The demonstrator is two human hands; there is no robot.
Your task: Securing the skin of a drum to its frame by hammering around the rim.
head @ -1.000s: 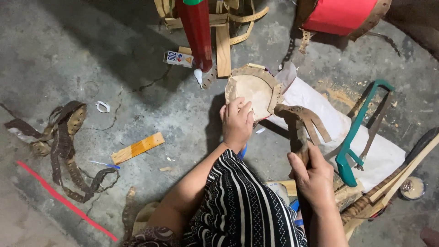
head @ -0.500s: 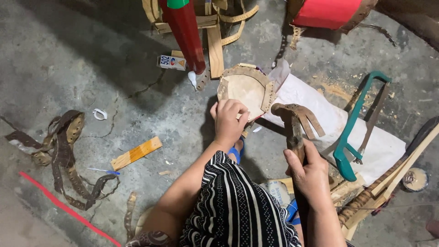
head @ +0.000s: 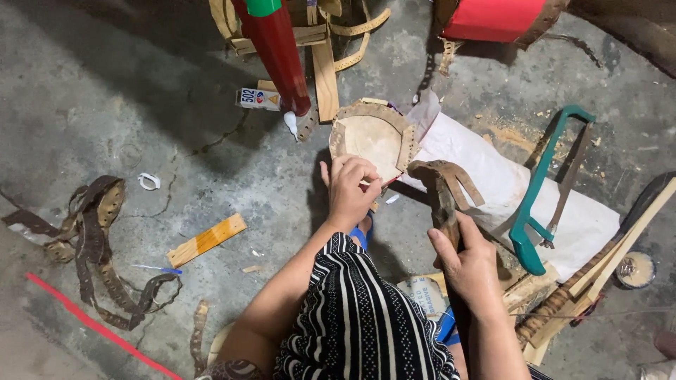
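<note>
Pinching round hide piece (head: 367, 137) with left hand (head: 350, 190) | right hand (head: 468, 264) clenching dark handle (head: 445, 204)

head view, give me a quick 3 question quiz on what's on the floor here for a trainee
1. True or false: the left hand rests at the edge of the round leather piece.
2. What does the right hand grip? A) the teal hacksaw B) a dark handle with a leather strap draped over its top C) the wooden strip
3. The hacksaw lies partly on a white ____.

Key: 1 true; 2 B; 3 sheet
</note>
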